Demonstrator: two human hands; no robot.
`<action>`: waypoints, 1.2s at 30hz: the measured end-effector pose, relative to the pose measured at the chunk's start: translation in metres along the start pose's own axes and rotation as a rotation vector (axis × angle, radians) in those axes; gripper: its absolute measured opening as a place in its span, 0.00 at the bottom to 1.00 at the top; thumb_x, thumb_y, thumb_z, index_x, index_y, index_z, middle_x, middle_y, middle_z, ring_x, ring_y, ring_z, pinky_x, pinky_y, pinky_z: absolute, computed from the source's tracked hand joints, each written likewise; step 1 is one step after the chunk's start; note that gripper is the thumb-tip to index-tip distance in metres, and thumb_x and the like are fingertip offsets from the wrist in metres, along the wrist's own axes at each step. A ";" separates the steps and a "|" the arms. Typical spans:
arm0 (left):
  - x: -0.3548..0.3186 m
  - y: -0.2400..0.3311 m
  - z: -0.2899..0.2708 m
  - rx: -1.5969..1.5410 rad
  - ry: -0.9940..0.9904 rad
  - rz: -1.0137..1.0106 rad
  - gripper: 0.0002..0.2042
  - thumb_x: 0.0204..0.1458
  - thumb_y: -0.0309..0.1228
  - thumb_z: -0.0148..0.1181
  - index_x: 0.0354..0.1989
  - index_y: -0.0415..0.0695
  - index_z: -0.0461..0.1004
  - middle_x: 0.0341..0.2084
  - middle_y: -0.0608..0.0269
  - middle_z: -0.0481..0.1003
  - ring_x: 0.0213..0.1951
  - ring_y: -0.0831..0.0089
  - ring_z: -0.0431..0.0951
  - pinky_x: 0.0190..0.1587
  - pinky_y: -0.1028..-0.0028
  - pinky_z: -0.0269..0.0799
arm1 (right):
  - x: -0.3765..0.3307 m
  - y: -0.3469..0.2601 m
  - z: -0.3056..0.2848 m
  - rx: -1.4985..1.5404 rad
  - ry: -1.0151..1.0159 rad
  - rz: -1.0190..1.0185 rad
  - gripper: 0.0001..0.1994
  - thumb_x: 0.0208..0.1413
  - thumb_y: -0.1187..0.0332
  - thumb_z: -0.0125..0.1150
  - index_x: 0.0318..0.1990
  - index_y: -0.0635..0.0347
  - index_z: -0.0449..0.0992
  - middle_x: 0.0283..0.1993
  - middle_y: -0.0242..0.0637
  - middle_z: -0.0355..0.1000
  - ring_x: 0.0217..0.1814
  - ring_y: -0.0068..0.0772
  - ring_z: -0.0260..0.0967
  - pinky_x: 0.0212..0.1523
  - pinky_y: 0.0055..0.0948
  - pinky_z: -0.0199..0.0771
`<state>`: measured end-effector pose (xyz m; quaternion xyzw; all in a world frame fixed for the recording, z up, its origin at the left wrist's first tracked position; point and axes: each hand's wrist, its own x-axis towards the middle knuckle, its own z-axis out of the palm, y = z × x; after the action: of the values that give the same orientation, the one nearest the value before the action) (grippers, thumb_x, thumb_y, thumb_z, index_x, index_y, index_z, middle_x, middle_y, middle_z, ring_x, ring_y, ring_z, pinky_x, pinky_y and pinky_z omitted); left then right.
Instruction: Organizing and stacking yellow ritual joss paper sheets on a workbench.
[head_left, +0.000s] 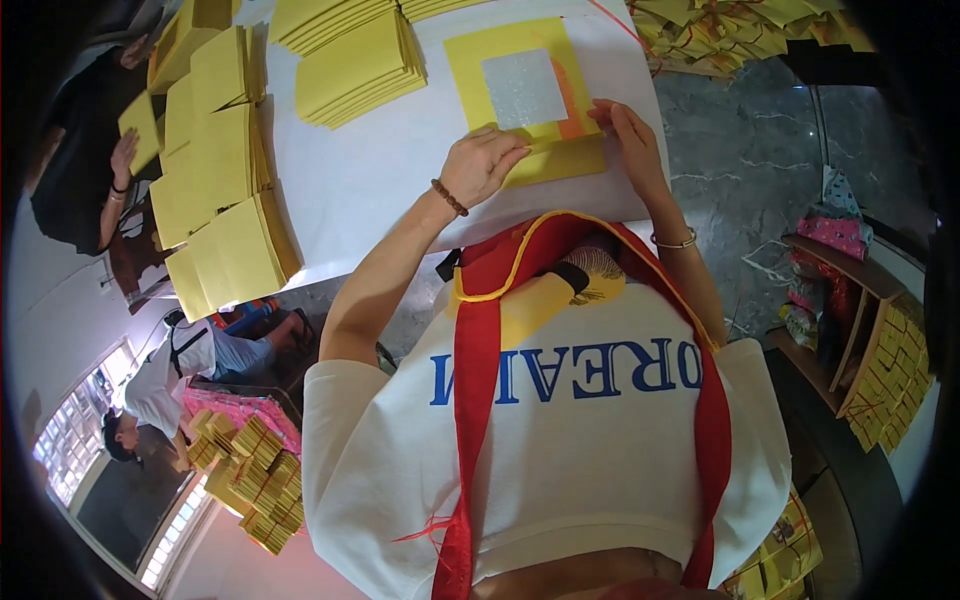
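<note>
Has the left grip (487, 163) on the near flap (562, 160) of a paper sheet (470, 80), the right grip (627, 128) at its right edge. Has a smaller sheet (525, 88) on the paper sheet, ahead of and between both grips. On the bench (350, 190), has inner stacks (355, 75) ahead-left of the left grip, outer stacks (215, 170) farther left.

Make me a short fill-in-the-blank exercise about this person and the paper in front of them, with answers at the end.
The hand with the brown beaded bracelet is the person's ____ hand.
On the yellow paper sheet, the narrow strip along the silvery-grey square is coloured ____.
The red fabric apron has edging coloured ____.
Missing words: left; orange; yellow.
</note>
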<state>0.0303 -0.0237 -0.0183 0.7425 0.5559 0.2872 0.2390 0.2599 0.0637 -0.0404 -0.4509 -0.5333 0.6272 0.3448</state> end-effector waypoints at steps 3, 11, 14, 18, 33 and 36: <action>0.002 -0.002 -0.001 -0.069 -0.010 -0.071 0.09 0.53 0.33 0.52 0.32 0.39 0.73 0.25 0.54 0.74 0.29 0.57 0.74 0.34 0.65 0.70 | 0.001 0.004 -0.003 -0.036 -0.019 -0.034 0.15 0.62 0.65 0.44 0.49 0.66 0.70 0.42 0.36 0.72 0.48 0.24 0.67 0.53 0.22 0.62; 0.002 -0.007 0.000 -0.217 -0.015 -0.262 0.10 0.53 0.33 0.52 0.33 0.38 0.74 0.25 0.51 0.74 0.29 0.56 0.74 0.33 0.65 0.69 | -0.004 0.011 -0.003 -0.063 -0.037 -0.062 0.14 0.56 0.74 0.48 0.50 0.63 0.71 0.44 0.35 0.72 0.47 0.23 0.67 0.49 0.21 0.65; 0.003 -0.006 -0.001 -0.258 -0.045 -0.297 0.10 0.52 0.33 0.52 0.33 0.39 0.74 0.23 0.52 0.74 0.26 0.59 0.74 0.30 0.67 0.69 | -0.003 0.012 -0.001 -0.069 -0.059 -0.049 0.14 0.55 0.74 0.49 0.50 0.63 0.70 0.44 0.34 0.72 0.46 0.23 0.68 0.48 0.22 0.66; 0.005 -0.008 -0.001 -0.268 -0.046 -0.296 0.10 0.50 0.35 0.52 0.31 0.40 0.75 0.19 0.55 0.74 0.22 0.63 0.74 0.27 0.69 0.68 | -0.003 0.011 0.000 -0.085 -0.049 -0.049 0.15 0.55 0.75 0.49 0.50 0.63 0.70 0.44 0.34 0.72 0.45 0.22 0.68 0.47 0.21 0.67; 0.009 -0.018 -0.003 -0.394 -0.152 -0.372 0.09 0.49 0.33 0.53 0.31 0.41 0.76 0.20 0.60 0.74 0.23 0.74 0.72 0.28 0.75 0.68 | -0.001 0.009 -0.001 -0.088 -0.053 -0.049 0.13 0.58 0.71 0.49 0.49 0.64 0.71 0.42 0.33 0.72 0.44 0.20 0.66 0.47 0.19 0.65; 0.009 -0.017 -0.004 -0.425 -0.169 -0.387 0.09 0.49 0.32 0.54 0.31 0.39 0.76 0.21 0.59 0.75 0.24 0.74 0.72 0.29 0.75 0.68 | -0.002 0.008 0.001 -0.036 -0.041 -0.050 0.14 0.58 0.69 0.50 0.49 0.64 0.71 0.42 0.32 0.72 0.44 0.20 0.66 0.47 0.19 0.65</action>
<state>0.0179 -0.0108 -0.0249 0.5775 0.5926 0.2834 0.4848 0.2604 0.0599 -0.0476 -0.4308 -0.5626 0.6176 0.3412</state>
